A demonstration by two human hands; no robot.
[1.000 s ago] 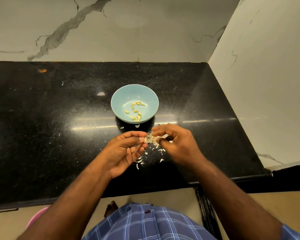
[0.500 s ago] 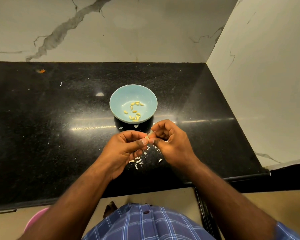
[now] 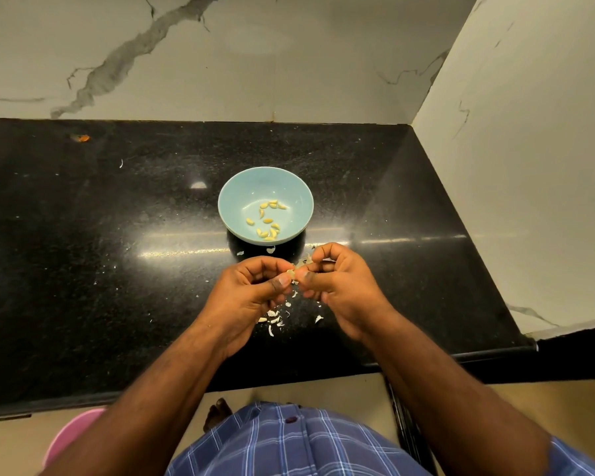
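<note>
Our right hand [image 3: 340, 286] has left the white husk scraps [image 3: 273, 317] and now meets our left hand [image 3: 251, 293]. Both pinch one small pale seed [image 3: 291, 272] at the thumb tips, just above the black granite counter [image 3: 117, 252]. We judge the shelling is starting. The light blue round bowl [image 3: 234, 187] of yellow kernels [image 3: 267, 221] sits just beyond, with nothing in the way.

Black countertop [image 3: 83, 269], marble wall [image 3: 289, 56]

Seeds [image 3: 268, 221], perhaps, in bowl [image 3: 241, 190] on counter [image 3: 117, 269]
</note>
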